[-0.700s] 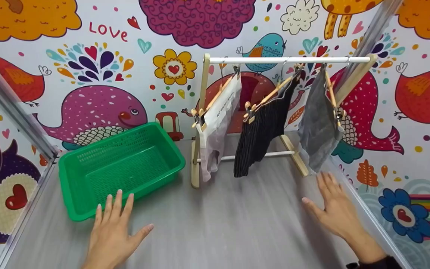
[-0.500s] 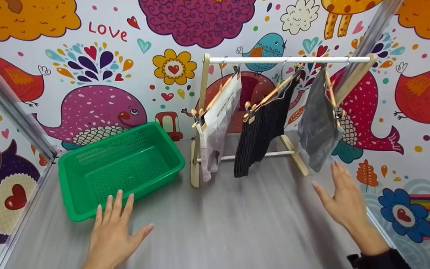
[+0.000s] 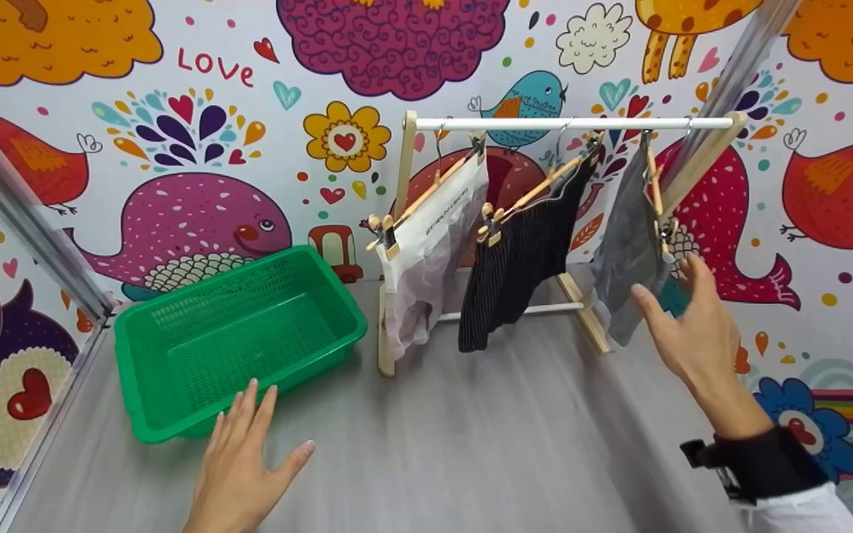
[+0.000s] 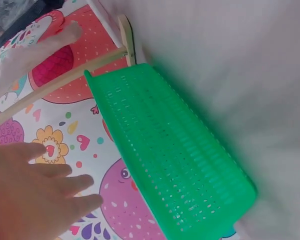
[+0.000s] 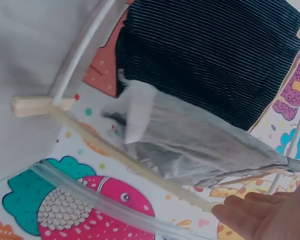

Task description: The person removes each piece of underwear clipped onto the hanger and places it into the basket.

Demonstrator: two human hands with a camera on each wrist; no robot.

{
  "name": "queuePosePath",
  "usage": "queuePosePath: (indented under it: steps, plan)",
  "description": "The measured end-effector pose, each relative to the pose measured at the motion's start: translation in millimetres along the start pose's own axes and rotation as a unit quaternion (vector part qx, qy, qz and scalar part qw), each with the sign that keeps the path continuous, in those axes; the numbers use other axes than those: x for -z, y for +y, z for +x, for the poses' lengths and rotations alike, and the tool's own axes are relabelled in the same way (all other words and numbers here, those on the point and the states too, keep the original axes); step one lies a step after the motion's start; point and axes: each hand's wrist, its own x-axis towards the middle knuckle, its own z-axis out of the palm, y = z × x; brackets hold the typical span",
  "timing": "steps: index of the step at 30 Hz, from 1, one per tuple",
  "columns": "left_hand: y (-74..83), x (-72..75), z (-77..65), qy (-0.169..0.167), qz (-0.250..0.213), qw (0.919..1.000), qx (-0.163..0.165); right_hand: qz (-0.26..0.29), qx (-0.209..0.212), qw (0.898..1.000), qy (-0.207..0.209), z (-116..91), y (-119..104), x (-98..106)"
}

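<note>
My right hand [image 3: 697, 337] is raised beside a grey underpants-like garment [image 3: 626, 252], thumb and fingers apart, just below the front clip [image 3: 666, 237] of its wooden hanger. No grip shows; whether the fingertips touch the garment or clip cannot be told. In the right wrist view the grey garment [image 5: 190, 135] hangs above the fingers. My left hand [image 3: 241, 466] is spread over the table near the front rim of a green plastic basket [image 3: 126, 370], holding nothing. On the rack also hang a black striped garment [image 3: 523, 266] and a white, printed one [image 3: 426, 259].
The wooden rack's white top rail [image 3: 530, 123] carries the three hangers. Behind stands a wall [image 3: 226, 111] with colourful cartoon prints, and metal frame posts [image 3: 27, 200] edge the sides. The grey table [image 3: 456, 437] lies in front.
My right hand has moved up from near the table to beside the grey garment's hanger clip. The left hand has shifted slightly right. The white garment has swung a little.
</note>
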Motion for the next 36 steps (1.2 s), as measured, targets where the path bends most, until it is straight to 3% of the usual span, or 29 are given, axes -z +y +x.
queuePosePath:
  steps: [8,14,26,32,36]
  plan:
    - [2.5,-6.9,-2.1,0.009,-0.016,0.9998,0.000,-0.004,0.006,0.999,0.039,41,-26,-7]
    - [3.3,-7.8,-3.8,0.006,-0.021,0.9997,0.006,0.016,-0.042,0.998,0.049,62,-29,-13]
    - [7.9,-10.3,-6.0,0.000,-0.040,0.9991,0.014,0.067,-0.087,0.989,0.101,78,-22,-17]
    - [11.9,-15.8,-7.1,0.013,-0.045,0.9989,0.001,0.089,-0.112,0.981,0.129,81,-19,-14]
    - [12.5,-16.8,-7.2,0.011,-0.048,0.9988,0.003,0.101,-0.118,0.981,0.120,81,-19,-11]
